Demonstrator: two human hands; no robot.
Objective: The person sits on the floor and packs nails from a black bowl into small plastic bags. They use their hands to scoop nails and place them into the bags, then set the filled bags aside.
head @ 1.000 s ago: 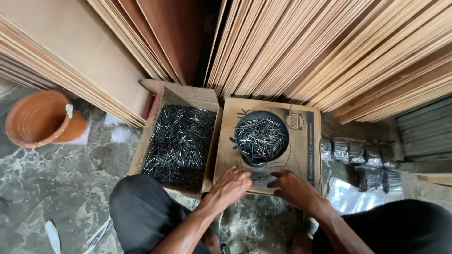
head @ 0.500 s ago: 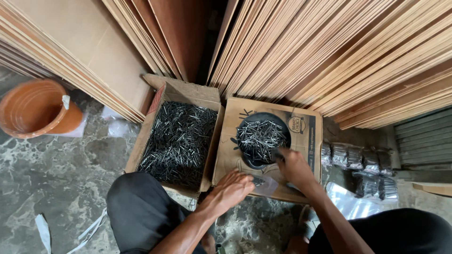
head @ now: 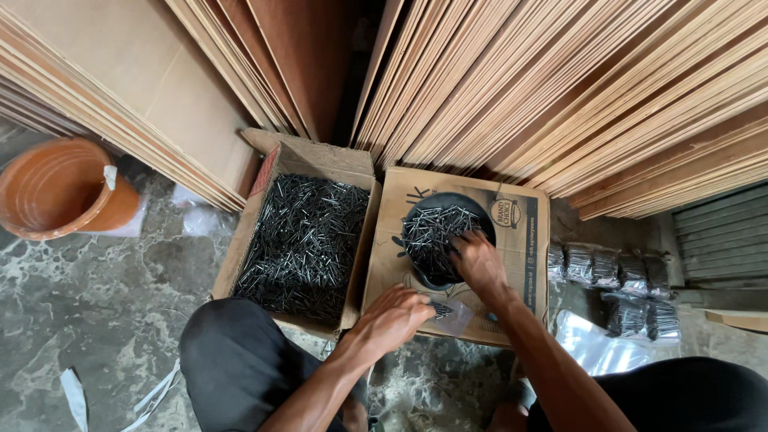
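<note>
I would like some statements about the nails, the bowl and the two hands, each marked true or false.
1. The right hand reaches into the black bowl of nails. True.
2. The black bowl stands on the floor beside the orange bucket. False: it stands on a flat cardboard box, far from the bucket.
3. The left hand rests at a small clear bag. True.
4. The open box on the left is empty. False: it is full of dark nails.
5. Filled packets lie to the right of the cardboard. True.
</note>
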